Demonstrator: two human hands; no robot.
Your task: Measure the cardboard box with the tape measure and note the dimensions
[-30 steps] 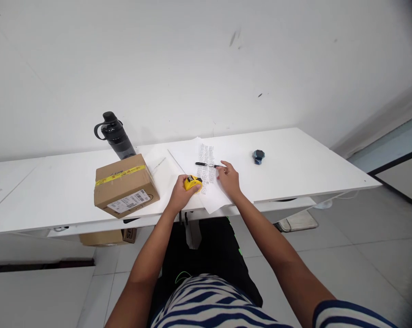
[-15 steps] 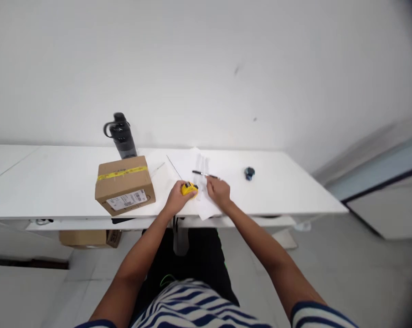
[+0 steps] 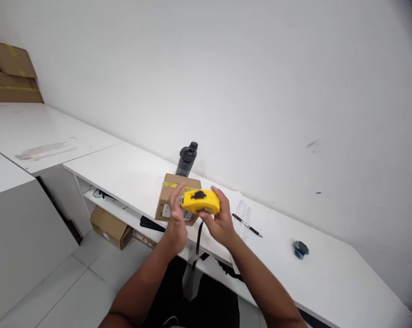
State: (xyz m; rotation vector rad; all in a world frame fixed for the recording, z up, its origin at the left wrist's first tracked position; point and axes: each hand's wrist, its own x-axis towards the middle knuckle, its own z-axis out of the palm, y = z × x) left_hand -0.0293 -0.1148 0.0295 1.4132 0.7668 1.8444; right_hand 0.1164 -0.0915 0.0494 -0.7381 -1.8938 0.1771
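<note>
A yellow tape measure [image 3: 206, 200] with a black button is raised in front of me, over the front of the desk. My right hand [image 3: 223, 223] grips its right end between thumb and fingers. At the other end, my left hand [image 3: 177, 223] has its fingers stretched out close to the tape's mouth; whether they touch it is unclear. Behind both is a taped cardboard box [image 3: 163, 198], partly hidden by the left hand and the tape measure. A black pen [image 3: 247, 225] lies on a printed paper sheet [image 3: 238, 200] to the right.
A dark bottle [image 3: 186, 159] stands behind the box, near the wall. Toward the desk's right end lies a small dark blue object [image 3: 301, 249], possibly a watch. Under the white desk [image 3: 124, 171] is another carton [image 3: 110, 225]. Stacked boxes [image 3: 14, 68] stand far left.
The tape measure has passed from my left hand to my right and been lifted nearer. My right hand has moved away from the pen. The view has turned left.
</note>
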